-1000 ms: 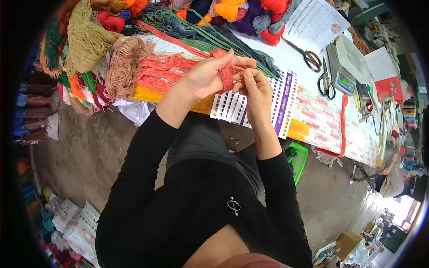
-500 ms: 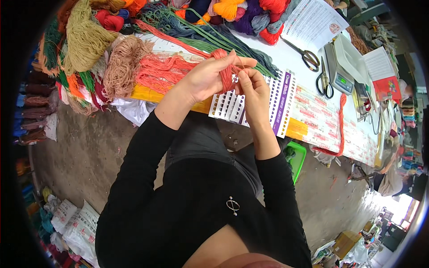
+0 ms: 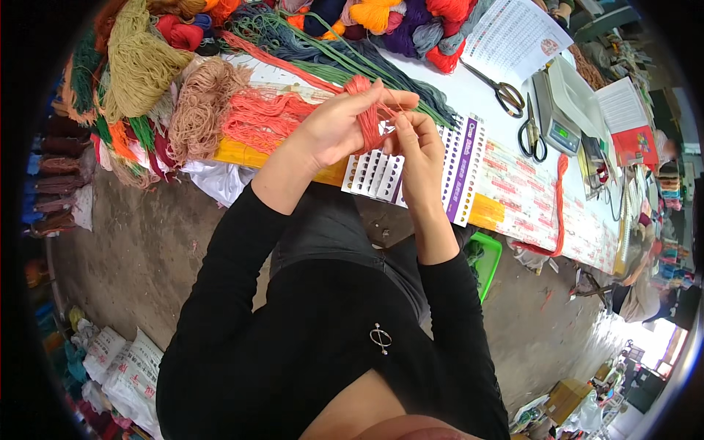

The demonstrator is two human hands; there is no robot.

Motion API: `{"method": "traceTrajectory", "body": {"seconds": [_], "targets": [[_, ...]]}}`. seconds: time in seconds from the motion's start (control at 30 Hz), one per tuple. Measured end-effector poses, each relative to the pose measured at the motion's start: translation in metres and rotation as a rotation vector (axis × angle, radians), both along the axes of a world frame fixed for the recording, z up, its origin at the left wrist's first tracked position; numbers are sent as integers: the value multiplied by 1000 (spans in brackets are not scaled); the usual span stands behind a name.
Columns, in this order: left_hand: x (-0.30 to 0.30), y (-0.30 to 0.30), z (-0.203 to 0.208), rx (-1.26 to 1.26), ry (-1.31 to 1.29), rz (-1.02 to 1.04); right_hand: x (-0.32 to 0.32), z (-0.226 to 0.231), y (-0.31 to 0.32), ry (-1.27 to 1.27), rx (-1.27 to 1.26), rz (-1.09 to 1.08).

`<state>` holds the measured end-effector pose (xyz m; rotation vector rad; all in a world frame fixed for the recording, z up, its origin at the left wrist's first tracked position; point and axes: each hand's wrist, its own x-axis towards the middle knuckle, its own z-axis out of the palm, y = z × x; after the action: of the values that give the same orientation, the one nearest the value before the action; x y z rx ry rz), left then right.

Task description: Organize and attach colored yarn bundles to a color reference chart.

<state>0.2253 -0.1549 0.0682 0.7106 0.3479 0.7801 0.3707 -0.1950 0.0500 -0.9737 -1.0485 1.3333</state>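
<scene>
My left hand (image 3: 330, 128) holds a coral-red thread skein (image 3: 372, 126), its loops wrapped round the fingers. Close against it, my right hand (image 3: 421, 150) pinches a thin strand of the same thread (image 3: 390, 111) between thumb and forefinger. The tips of the other right fingers are partly hidden. Under the hands lie white thread cards with rows of holes; one card has a purple strip (image 3: 463, 158). More coral thread (image 3: 268, 114) is spread on the table left of my left hand, and a long length of it runs up to the left.
Green and dark blue-grey threads (image 3: 345, 55) stretch across the table beyond my hands. Heaped skeins (image 3: 147, 62) fill the left side. To the right are black scissors (image 3: 506, 95), another pair of scissors (image 3: 533, 136), a scale (image 3: 555, 110) and a printed sheet (image 3: 513, 37). A green basket (image 3: 488, 264) stands below the table edge.
My right fingers have shifted slightly at the skein, and the strands between the two hands now spread a little more. The left hand stays nearly in place, still holding the skein.
</scene>
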Motion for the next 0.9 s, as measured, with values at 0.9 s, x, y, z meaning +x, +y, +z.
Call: {"method": "traceTrajectory", "body": {"seconds": [0.9], "targets": [[-165,31,19,-139,399,479,147,37,1,648,202,-179]]}}
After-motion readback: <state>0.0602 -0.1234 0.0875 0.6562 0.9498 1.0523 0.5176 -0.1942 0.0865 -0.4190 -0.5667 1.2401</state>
